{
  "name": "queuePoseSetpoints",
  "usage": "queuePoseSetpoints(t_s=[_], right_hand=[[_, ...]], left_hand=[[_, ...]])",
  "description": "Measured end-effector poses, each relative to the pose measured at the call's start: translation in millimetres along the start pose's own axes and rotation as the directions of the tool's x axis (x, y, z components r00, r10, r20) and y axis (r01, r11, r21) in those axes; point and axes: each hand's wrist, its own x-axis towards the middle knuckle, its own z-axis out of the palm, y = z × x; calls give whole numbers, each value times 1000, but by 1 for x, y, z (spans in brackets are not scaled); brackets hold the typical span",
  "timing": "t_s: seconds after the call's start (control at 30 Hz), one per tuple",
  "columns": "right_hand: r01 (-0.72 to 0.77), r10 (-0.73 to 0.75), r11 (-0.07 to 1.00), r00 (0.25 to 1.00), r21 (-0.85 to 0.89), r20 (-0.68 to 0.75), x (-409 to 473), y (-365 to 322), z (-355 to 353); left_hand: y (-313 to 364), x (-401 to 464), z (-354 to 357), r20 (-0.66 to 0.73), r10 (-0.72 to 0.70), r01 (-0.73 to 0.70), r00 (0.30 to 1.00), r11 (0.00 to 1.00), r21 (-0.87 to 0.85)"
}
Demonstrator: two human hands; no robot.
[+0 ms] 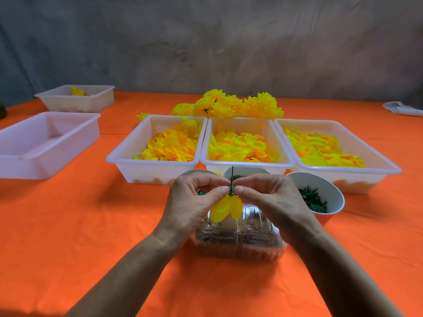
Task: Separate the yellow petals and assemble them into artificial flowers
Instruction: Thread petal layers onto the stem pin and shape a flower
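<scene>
Fingertips [223, 189] of both my hands meet on the green calyx piece [231, 191] threaded on a thin dark stem [232, 176]: my left hand [194, 202] pinches it from one side and my right hand [267, 197] from the other, thumbs and forefingers pressed in, the remaining fingers curled behind. One yellow petal layer [226, 208] hangs under the pinch, directly above the clear plastic box [240, 236], which I take as my landmark. Just beyond that box stand small bowls, one to its far right holding green parts [313, 199], and behind them three white trays of loose petals [242, 145] side by side. Farther back again lies a heap of finished flowers [229, 104], so I judge a good batch is done. Well to the box's far left sit two more trays, one with a few yellow pieces in it [76, 91]. With the trays this full and only a first layer on this stem, I reckon most of the work remains
</scene>
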Motion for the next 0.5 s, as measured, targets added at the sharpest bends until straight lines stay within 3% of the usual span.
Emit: queuePoseSetpoints(t_s=[0.5], right_hand=[[-61, 62, 998, 997, 10, -35, 1, -6, 0]], left_hand=[[9, 2, -1, 38, 61, -67, 997, 980, 188]])
